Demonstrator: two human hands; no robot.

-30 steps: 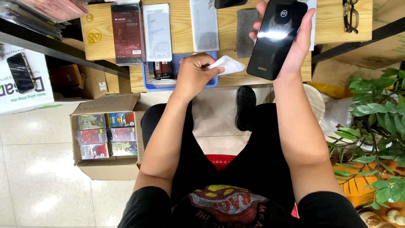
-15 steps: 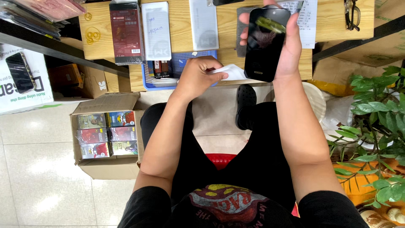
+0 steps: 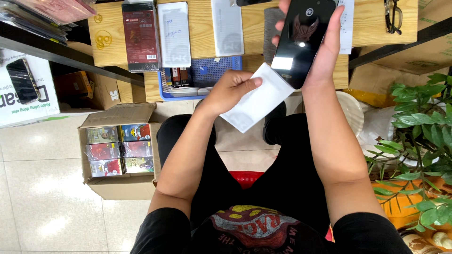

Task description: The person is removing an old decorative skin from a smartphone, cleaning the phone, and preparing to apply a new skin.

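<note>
Far left of the wooden table [image 3: 207,28], a white carton [image 3: 28,89] with a phone picture stood on the tiled floor. Nearer to the table, below its left edge, an open cardboard box [image 3: 120,155] held six small colourful packets in two columns. On the table lay two yellow rubber rings [image 3: 101,35], a dark red flat box [image 3: 140,35], then two white flat packages [image 3: 174,33], side by side. Under the table front, a blue plastic basket [image 3: 212,70] with mesh wall stood partly hidden behind the left hand [image 3: 230,89].

This left hand was closed on a white cloth [image 3: 256,99], thumb and fingers pinching its upper corner. The cloth was soft and flat, its far corner touching the lower end of a black phone [image 3: 301,40]. The right hand [image 3: 325,51] gripped this phone from behind, in front of the table's right part; the glass was glossy and reflected light. At the table's right end lay one pair of dark glasses [image 3: 393,16]. Right of the table, a green leafy plant [image 3: 419,141] stood.
</note>
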